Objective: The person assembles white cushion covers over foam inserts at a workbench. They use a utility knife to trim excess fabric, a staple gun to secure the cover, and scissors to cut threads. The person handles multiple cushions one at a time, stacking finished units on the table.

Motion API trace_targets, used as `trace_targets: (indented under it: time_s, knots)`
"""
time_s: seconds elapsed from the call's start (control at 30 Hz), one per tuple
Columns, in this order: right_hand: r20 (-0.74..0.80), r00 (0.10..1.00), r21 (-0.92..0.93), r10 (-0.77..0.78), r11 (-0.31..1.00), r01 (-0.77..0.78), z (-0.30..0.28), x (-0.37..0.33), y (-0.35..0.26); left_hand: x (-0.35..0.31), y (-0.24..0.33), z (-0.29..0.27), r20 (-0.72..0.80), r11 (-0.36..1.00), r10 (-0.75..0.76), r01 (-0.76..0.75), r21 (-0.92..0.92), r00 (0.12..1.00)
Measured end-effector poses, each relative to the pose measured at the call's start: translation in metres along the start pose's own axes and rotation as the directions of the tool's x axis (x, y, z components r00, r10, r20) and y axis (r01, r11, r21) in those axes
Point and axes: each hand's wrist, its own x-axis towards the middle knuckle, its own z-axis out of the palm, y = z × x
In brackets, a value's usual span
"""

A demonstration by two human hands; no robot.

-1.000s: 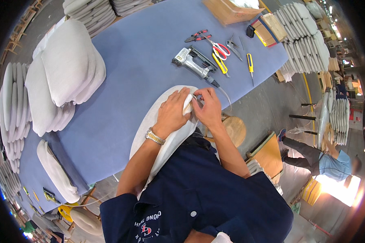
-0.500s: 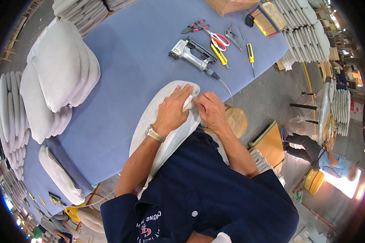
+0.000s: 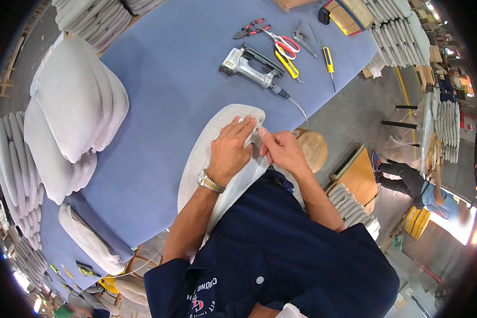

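A light grey fabric-covered seat pad (image 3: 197, 159) with a rounded far end lies partly on the blue table and partly against my body. My left hand (image 3: 230, 152) rests flat on it, fingers stretched toward the rounded end. Close by on the right, my right hand (image 3: 284, 152) is closed at the pad's edge, thumb up, with a bit of the pale fabric (image 3: 242, 179) at its fingers. What lies under my curled right fingers is partly hidden.
Beyond the pad lie a staple gun (image 3: 252, 68) with an air hose, red-handled scissors (image 3: 285, 47), pliers (image 3: 249, 29), a yellow utility knife (image 3: 288, 64) and a screwdriver (image 3: 328, 62). Stacked grey pads (image 3: 79, 100) stand left. A round wooden stool (image 3: 314, 151) is right.
A raised white fold of fabric between my hands no longer shows. My right thumb has lifted and its fingers have shifted along the edge. The view has shifted slightly.
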Motion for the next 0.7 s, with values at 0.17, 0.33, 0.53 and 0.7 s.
trace_targets:
  time_s: [0.17, 0.33, 0.53, 0.7]
  knots:
    - [0.386, 0.913, 0.258, 0.129, 0.935, -0.242, 0.011, -0.015, -0.029, -0.001, -0.006, 0.001, -0.023, 0.999, 0.016, -0.017, -0.048, 1.0]
    - [0.603, 0.794, 0.413, 0.082, 0.819, -0.399, 0.02, -0.017, -0.016, -0.003, -0.009, 0.002, -0.001, 0.999, -0.006, 0.006, -0.033, 1.0]
    - [0.73, 0.683, 0.458, -0.039, 0.769, -0.446, 0.053, -0.038, -0.002, 0.002, -0.004, -0.002, 0.01, 0.999, -0.009, 0.009, -0.046, 1.0]
    - [0.529, 0.848, 0.76, -0.011, 0.452, -0.468, 0.037, -0.015, 0.007, 0.001, -0.008, 0.0, -0.034, 0.998, 0.008, -0.011, -0.063, 0.999]
